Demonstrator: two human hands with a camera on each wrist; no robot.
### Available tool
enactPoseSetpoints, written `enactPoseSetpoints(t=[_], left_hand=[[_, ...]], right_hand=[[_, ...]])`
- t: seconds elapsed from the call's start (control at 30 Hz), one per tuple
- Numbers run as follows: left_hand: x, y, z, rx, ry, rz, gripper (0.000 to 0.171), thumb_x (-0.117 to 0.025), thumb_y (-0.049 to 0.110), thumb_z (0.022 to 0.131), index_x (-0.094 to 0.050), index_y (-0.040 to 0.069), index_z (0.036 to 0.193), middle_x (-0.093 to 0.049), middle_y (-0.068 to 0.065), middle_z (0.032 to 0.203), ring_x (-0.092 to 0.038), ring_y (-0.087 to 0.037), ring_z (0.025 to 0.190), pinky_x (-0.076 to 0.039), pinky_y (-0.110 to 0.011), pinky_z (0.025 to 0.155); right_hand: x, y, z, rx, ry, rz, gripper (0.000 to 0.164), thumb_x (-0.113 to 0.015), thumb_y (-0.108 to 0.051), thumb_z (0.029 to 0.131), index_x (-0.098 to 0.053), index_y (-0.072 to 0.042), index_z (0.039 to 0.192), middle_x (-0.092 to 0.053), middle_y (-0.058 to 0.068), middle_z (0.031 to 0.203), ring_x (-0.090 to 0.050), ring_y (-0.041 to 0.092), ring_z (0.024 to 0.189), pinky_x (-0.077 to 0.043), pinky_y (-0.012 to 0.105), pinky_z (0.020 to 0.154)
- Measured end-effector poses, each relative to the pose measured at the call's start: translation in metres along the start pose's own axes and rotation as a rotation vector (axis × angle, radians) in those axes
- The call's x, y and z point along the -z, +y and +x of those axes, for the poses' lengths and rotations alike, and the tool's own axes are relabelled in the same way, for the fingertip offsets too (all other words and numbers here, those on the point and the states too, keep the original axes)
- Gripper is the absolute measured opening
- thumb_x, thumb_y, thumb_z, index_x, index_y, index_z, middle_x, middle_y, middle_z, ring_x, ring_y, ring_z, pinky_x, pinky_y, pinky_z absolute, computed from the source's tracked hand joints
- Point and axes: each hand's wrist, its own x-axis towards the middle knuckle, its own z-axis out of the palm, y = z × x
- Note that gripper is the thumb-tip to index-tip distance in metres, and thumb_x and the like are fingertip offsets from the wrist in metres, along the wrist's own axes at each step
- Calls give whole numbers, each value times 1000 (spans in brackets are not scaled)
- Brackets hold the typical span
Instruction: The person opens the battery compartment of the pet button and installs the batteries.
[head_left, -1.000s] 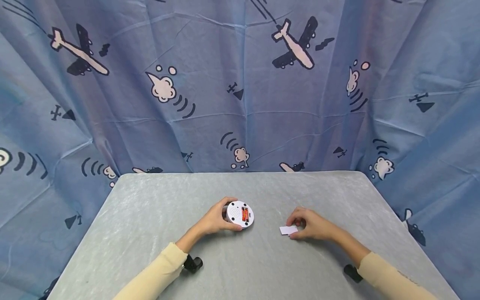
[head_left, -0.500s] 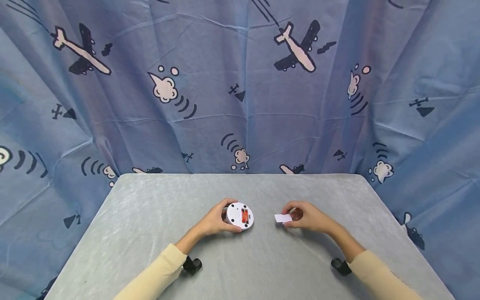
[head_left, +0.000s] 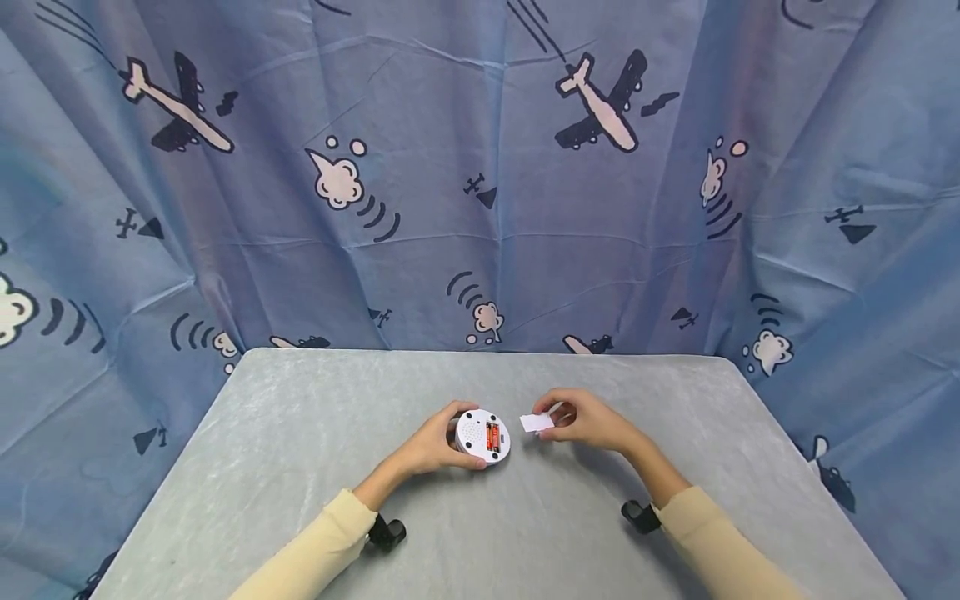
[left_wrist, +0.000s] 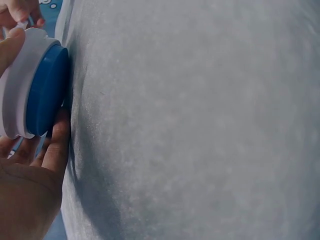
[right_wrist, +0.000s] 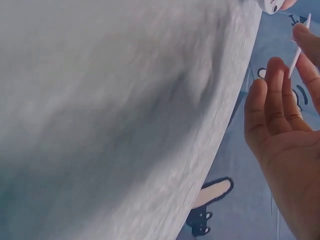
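Note:
My left hand point(head_left: 431, 443) grips a round white battery-powered device point(head_left: 472, 435) by its sides, its flat base turned up. The base has dark feet, a patch of small holes and an open battery bay with red batteries point(head_left: 492, 437) lying in it. In the left wrist view a blue domed face point(left_wrist: 48, 90) shows on the device's other side, close over the table. Just right of the device, my right hand point(head_left: 588, 419) pinches a small flat white battery cover point(head_left: 536, 422) between thumb and fingers. The cover point(right_wrist: 297, 56) appears edge-on in the right wrist view.
A grey cloth-covered table point(head_left: 330, 417) lies under both hands. Behind it hangs a blue curtain point(head_left: 420, 167) printed with planes and clouds. Black wrist cameras point(head_left: 387, 532) sit at both sleeve cuffs.
My right hand has moved left and away from me with the battery cover, bringing it near the device. The left hand keeps holding the device in about the same place.

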Motion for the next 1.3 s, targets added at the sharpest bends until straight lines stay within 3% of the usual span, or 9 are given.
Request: enactPoseSetpoints(t=[0.3,0.63,0.87,1.07,1.3], left_hand=[[1,-1,0,-4,-4,-14,80,-90,-1,74,-46,-4,141,-59,-18,127,-60,-24,108,-51,-29,81],[2,-2,1,21,-6,10,79,-91,4,75,-47,0,141,-59,-11,125,-60,-19,106,-50,-30,82],[2,-3,2,28,-12,25,80,-91,5,75,-46,0,142,-60,-11,123,-61,-17,104,-50,-29,81],[2,-2,2,21,-20,52,80,-91,6,75,-46,0,141,-59,-11,124,-61,-18,104,-50,-29,81],[3,0,2,6,-21,53,80,-91,6,76,-46,-2,141,-59,-14,124,-61,-20,103,-50,-31,81]], right_hand=[[-18,-1,24,17,-46,57,30,-83,0,83,-70,1,110,-68,13,106,-66,27,83,-53,28,73],[-31,-6,41,56,-105,84,31,-82,2,84,-70,3,112,-68,12,107,-67,25,86,-55,33,77],[-37,-5,45,68,-109,70,31,-83,2,83,-71,1,111,-69,10,105,-66,24,86,-56,32,75],[-39,-4,42,99,-130,91,32,-81,6,82,-69,6,112,-68,18,101,-66,26,82,-56,34,72],[-40,-3,40,50,-138,167,34,-80,5,85,-68,7,117,-66,20,105,-67,24,82,-55,29,72]])
